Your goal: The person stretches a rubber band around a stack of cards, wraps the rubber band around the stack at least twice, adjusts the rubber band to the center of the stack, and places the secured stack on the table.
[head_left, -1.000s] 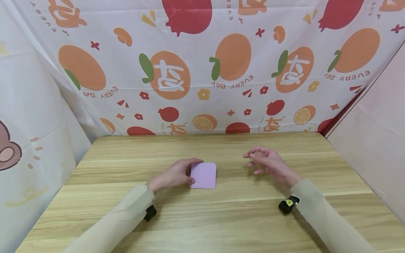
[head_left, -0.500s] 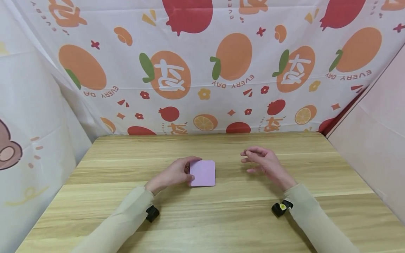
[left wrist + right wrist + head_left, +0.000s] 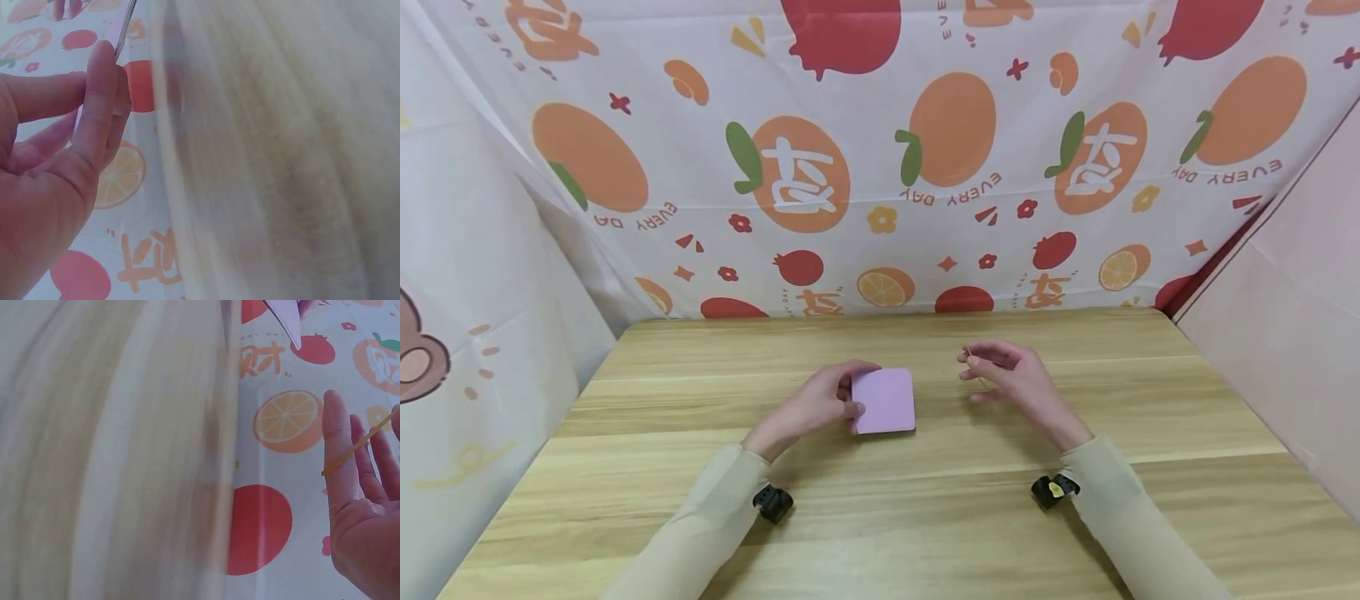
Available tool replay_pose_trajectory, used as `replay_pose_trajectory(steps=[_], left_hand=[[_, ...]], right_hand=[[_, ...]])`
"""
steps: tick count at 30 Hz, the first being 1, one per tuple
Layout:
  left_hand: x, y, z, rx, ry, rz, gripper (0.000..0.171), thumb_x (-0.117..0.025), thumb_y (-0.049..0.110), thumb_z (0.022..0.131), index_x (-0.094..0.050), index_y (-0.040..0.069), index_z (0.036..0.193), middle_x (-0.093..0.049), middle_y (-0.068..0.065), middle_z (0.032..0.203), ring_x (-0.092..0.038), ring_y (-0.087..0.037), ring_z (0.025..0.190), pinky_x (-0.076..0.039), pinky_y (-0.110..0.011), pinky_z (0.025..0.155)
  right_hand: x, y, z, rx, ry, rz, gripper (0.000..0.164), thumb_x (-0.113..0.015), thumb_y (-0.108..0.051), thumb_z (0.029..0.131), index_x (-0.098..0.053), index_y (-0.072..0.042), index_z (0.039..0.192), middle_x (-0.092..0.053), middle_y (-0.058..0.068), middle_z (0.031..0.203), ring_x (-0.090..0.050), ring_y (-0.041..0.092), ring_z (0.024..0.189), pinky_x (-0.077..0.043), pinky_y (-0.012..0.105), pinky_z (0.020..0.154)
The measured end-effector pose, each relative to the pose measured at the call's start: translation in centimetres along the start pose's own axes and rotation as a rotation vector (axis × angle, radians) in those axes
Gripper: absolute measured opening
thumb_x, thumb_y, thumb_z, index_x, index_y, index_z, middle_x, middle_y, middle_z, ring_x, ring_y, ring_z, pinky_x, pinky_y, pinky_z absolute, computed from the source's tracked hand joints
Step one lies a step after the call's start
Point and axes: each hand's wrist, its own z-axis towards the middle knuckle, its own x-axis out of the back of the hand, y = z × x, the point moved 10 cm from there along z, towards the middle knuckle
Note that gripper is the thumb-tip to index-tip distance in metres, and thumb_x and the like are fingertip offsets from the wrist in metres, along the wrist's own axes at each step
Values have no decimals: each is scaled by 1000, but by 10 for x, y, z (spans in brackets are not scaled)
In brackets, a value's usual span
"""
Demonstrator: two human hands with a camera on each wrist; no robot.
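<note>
My left hand (image 3: 816,406) grips the left side of a thin lilac square (image 3: 887,400) with rounded corners, thumb on its near face and fingers behind. In the left wrist view, dark lines along the edge of the lilac square (image 3: 127,28) suggest stacked layers. To its right, my right hand (image 3: 1018,383) holds a thin yellowish rubber band, spread across its bent fingers. In the right wrist view the rubber band (image 3: 356,449) runs taut from one finger toward another at the frame's edge. A corner of the lilac square shows at the top there.
Both hands are over a wood-grain table (image 3: 880,517). A fruit-printed cloth (image 3: 880,167) hangs behind its far edge, with pale cloths at the left and right. Black cameras sit on the left wrist (image 3: 772,503) and right wrist (image 3: 1051,492).
My right hand has moved left toward the lilac square, still holding the rubber band. My left hand has raised the square slightly in the head view and tilted it a little.
</note>
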Motion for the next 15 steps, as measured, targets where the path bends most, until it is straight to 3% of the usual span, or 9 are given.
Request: replay_pose_trajectory(steps=[7,15], left_hand=[[1,1,-1,45,30,-32,55,-58,-13,84,-52,1,136,-56,-18,111,-55,-26,86,-53,-36,62],[0,6,-2,46,44,-23,54,-57,-12,82,-55,4,134,-55,-17,107,-54,-26,83,-53,-39,59]], right_hand=[[-14,-6,0,35,-51,-28,34,-65,-16,96,-60,-4,127,-63,18,123,-66,31,101,-56,52,75],[-22,-16,1,23,-34,-65,35,-68,-20,94,-61,-10,127,-60,19,127,-64,31,103,-57,49,74]])
